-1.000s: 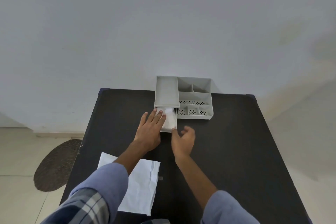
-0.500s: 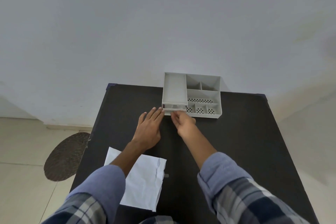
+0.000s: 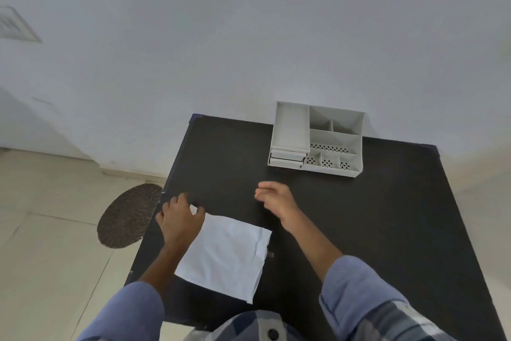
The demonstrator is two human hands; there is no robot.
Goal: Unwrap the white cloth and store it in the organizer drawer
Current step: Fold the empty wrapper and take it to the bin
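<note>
Black table [image 3: 359, 230], hands [image 3: 181, 219] over white sheet [image 3: 224, 255]

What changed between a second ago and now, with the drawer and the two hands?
The drawer, open with white cloth inside, is now pushed shut. Both hands left the organizer: the left hand now rests on the white sheet's far corner, the right hand hovers empty. The sheet and organizer stayed put.

My sleeves [image 3: 359, 293] are blue over plaid; a white sheet [image 3: 226, 255] lies on the black table [image 3: 387, 230], the dot-perforated organizer [image 3: 318, 138] pale grey.
</note>
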